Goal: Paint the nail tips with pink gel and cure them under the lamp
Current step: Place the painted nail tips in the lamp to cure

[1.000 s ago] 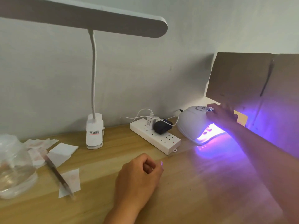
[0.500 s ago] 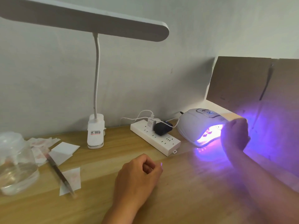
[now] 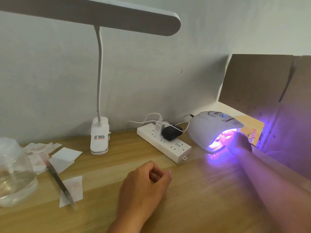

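Wooden desk (image 3: pixel 202 199) running along grey wall (image 3: pixel 50 81), carrying clip lamp (image 3: pixel 99 137), power strip (image 3: pixel 168 147), glass jar (image 3: pixel 15 179), paper squares (image 3: pixel 67 154), pen (image 3: pixel 58 180). UV nail lamp (image 3: pixel 207 128) sitting back right between power strip and cardboard box (image 3: pixel 260 84), throwing violet glow over wood. Right hand (image 3: pixel 240 142) now reaching into lamp mouth, having been just outside it; fingers lost in glare, grip impossible to tell. Left hand (image 3: pixel 143 184) staying on desk, fingers curled in, holding nothing.

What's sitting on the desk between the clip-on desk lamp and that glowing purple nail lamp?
In the head view, a white power strip lies between desk lamp and nail lamp, with a white charger and black adapter plugged in.
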